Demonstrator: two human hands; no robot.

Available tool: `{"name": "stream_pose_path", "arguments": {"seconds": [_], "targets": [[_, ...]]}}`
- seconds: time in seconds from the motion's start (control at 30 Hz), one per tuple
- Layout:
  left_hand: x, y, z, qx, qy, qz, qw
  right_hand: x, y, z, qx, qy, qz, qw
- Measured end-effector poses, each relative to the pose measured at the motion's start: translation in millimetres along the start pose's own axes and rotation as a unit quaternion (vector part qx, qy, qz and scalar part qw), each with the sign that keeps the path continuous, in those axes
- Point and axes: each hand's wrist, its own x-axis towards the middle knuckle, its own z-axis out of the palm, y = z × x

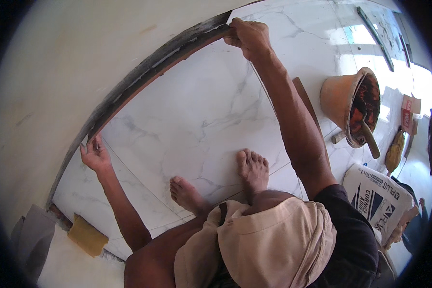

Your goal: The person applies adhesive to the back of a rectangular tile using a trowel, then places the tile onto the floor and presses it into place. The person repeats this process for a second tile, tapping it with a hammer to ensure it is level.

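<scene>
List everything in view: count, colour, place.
Strip: one, dark, reddish edge, along wall
Wall: one, cream, left
Floor tiles: several, white marbled, centre
Bucket: one, orange, right
Tool handle: one, tan, at bucket
Bag: one, white, lower right
Carton: one, red-and-tan, right
Bars: two, dark, upper right
Yellow piece: one, lower left
Shorts: beige, bottom
Left hand: one, bare, strip's lower end
Right hand: one, bare, strip's upper end
Feet: two, bare, centre
</scene>
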Motion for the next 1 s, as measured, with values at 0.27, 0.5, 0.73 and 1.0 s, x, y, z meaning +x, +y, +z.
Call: {"name": "stream_pose_path", "arguments": {"seconds": [0.27,0.5,0.73,1.0], "targets": [[-41.8,-25.7,12.8,0.072,-0.213,0.109,0.968,-8.3,7.7,-8.9,0.077,-0.039,-0.057,0.995],[-43.2,-43.0,32.9,0.365,-0.036,0.226,0.902,-5.1,35.3,-33.2,0.206,-0.187,-0.077,0.957],[-41.4,-54.7,50.4,0.33,-0.005,0.29,0.899,-0.1,62.3,-36.1,-0.029,-0.1,-0.237,0.966],[-40.3,-53.2,57.5,0.321,0.008,0.268,0.908,3.8,69.6,-23.6,-0.011,-0.052,-0.244,0.968]]}}
